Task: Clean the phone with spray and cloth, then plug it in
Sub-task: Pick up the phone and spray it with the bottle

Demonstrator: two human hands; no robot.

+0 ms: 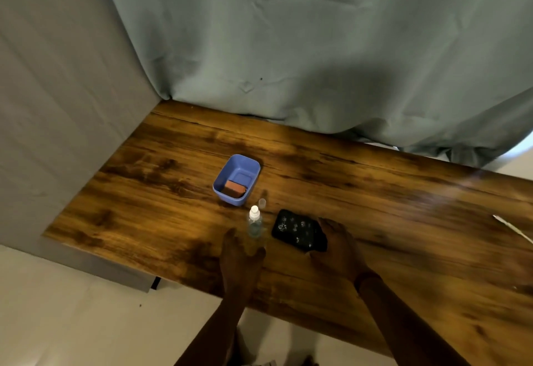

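A black phone (297,230) lies flat on the wooden table (375,207), its screen dotted with spray droplets. My right hand (337,247) holds its near right end, fingers curled around the edge. A small clear spray bottle (255,223) with a white nozzle stands upright just left of the phone, and its clear cap (262,203) sits behind it. My left hand (240,256) rests on the table just in front of the bottle, fingers relaxed, holding nothing. A folded reddish-brown cloth (235,188) lies inside a blue plastic tub (248,163) behind the bottle.
A grey-green curtain (317,48) hangs along the table's far edge and a grey wall (57,106) borders its left end. A white cable (513,228) lies at the far right of the table. White floor shows below the near edge.
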